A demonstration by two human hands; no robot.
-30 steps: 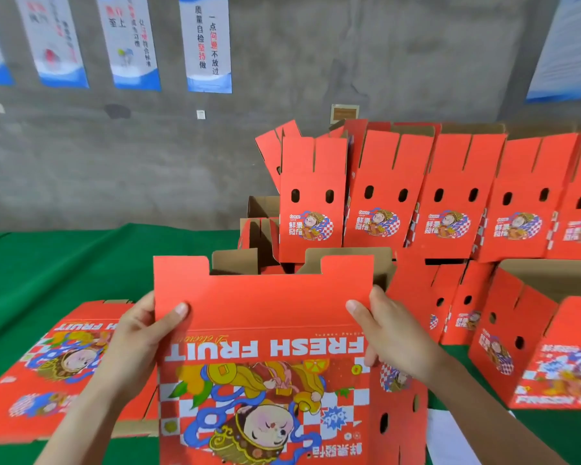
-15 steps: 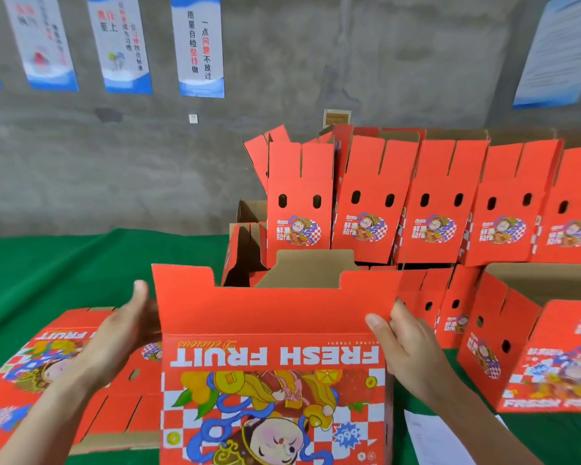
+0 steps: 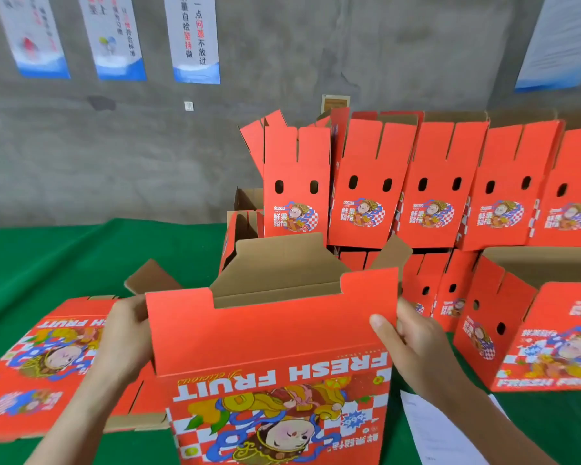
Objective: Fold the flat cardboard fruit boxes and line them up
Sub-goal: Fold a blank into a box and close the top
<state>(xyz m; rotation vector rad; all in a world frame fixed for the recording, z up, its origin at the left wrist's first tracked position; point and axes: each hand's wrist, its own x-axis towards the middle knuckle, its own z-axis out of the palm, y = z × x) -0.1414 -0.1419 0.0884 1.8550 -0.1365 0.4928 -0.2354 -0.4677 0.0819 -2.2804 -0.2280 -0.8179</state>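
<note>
box (image 3: 269, 333) upright before me above the table (image 3: 81, 263), opened to a tube, flaps up | step: squaring it | right hand (image 3: 413, 340) pinches the right edge, thumb in front | left hand (image 3: 125, 333) at the left end, fingers hidden, cannot tell | next, I judge: lock the flaps, join the row (image 3: 440, 186)

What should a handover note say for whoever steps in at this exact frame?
Left hand holds the half-open box by its left edge; right hand pinches its right edge, thumb on the front panel. Its flaps are up, not closed.
Done: folded boxes lined up at back right.
Left: finish this box, line it up, then the flat boxes at left.
</note>
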